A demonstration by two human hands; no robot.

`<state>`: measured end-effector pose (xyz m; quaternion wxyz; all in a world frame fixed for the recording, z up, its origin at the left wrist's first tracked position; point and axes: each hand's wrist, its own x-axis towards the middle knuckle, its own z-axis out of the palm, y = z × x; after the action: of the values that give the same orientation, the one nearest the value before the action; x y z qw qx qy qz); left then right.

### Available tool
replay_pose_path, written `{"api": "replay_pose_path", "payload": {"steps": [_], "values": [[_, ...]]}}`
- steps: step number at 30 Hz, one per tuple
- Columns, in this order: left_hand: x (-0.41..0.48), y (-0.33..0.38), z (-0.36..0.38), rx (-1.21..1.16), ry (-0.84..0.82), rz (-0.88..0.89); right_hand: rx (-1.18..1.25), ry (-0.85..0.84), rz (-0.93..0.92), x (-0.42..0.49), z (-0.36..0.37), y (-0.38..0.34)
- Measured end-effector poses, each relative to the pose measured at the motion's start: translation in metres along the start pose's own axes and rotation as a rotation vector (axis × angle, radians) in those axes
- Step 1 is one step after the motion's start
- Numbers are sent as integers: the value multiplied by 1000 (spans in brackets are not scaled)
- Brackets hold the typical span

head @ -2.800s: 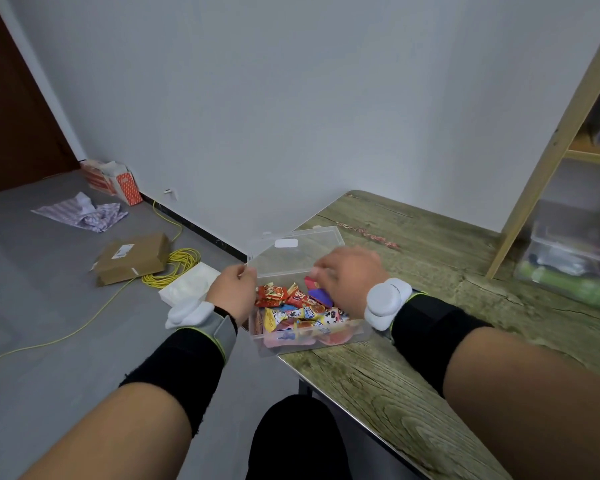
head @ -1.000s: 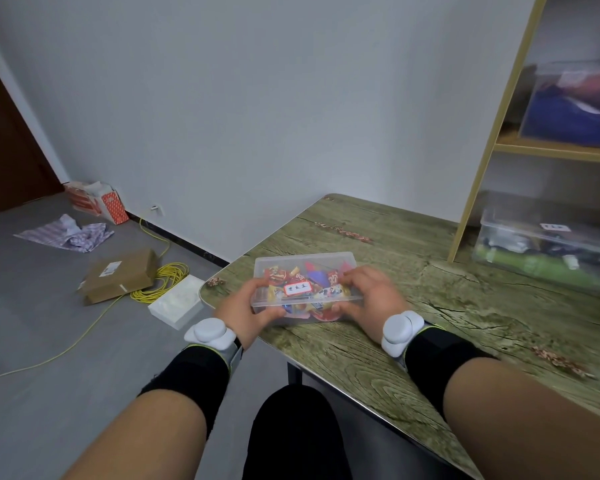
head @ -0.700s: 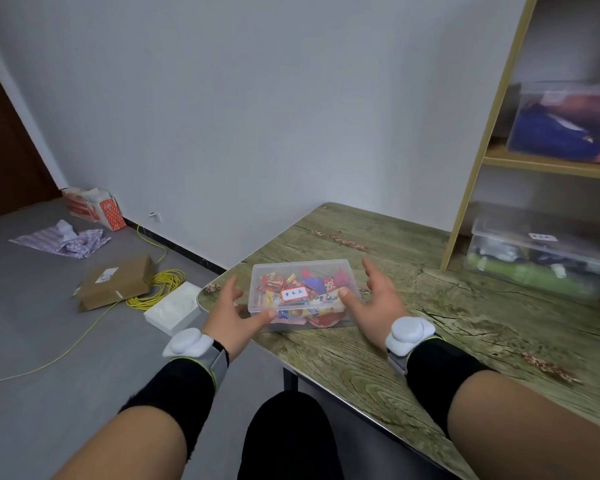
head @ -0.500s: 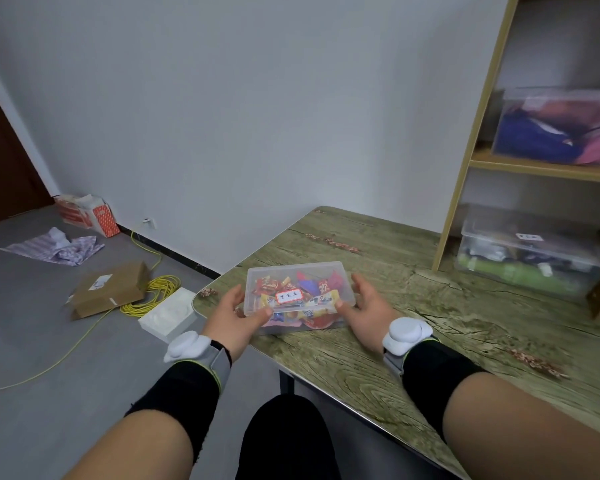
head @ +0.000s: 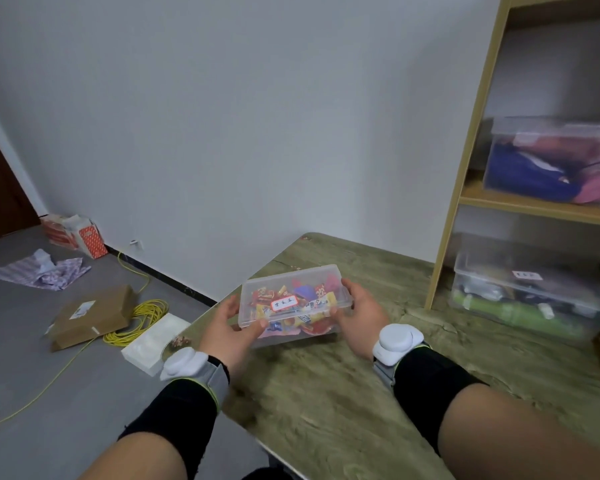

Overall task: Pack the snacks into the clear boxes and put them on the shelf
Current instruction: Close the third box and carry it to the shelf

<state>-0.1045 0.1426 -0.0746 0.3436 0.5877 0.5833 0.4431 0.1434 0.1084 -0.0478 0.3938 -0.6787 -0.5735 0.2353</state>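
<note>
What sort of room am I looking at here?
Likely a spare storage room: a wooden shelf holding clear bins, a wood-grain table, and a cardboard parcel and yellow cable on the floor.

red-edged label [head: 284, 304], clear box [head: 321, 289] lid: handwriting unreadable | tag [head: 527, 274], shelf bin [head: 534, 308]: unreadable | sticker [head: 82, 309], cardboard box [head: 99, 315]: unreadable

The snack box [head: 293, 304] sits between both hands, above the worktop [head: 343, 393]. The shelf [head: 471, 188] stands to the right, with the storage bins [head: 534, 303] on it. The cardboard parcel [head: 90, 315] lies on the floor to the left.
</note>
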Motion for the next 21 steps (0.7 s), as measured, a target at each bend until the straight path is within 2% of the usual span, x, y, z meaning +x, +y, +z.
{"api": "replay_pose_path", "payload": {"steps": [10, 21], "values": [[89, 99, -14, -19, 63, 47, -39, 44, -132, 91, -68, -88], [147, 338, -85, -49, 64, 175, -98, 153, -227, 142, -225, -278]]}}
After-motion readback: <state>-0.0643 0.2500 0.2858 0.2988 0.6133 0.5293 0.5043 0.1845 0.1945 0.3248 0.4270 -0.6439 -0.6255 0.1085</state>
